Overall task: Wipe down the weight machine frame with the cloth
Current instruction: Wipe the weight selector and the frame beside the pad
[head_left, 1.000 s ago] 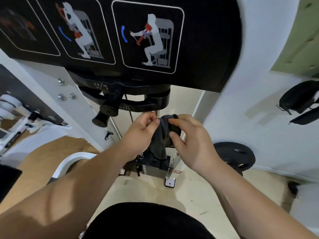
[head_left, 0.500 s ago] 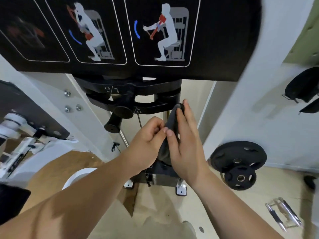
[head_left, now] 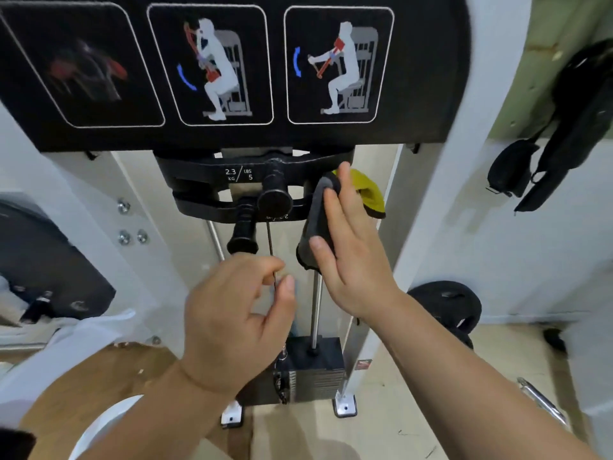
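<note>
Beige floor (head_left: 398,436): white machine feet (head_left: 345,406) stand on it, black weight plates (head_left: 444,303) by wall, chrome handle (head_left: 540,403) lying right.

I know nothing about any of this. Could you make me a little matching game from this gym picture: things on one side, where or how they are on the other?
Things:
1 cloth
2 left hand
3 weight plates
4 weight stack

States:
a at the foot of the chrome rod
b loosely curled, holding nothing
c low by the wall on the right
d pressed against the rod by the flat right hand

Pairs: 1-d, 2-b, 3-c, 4-a.
</note>
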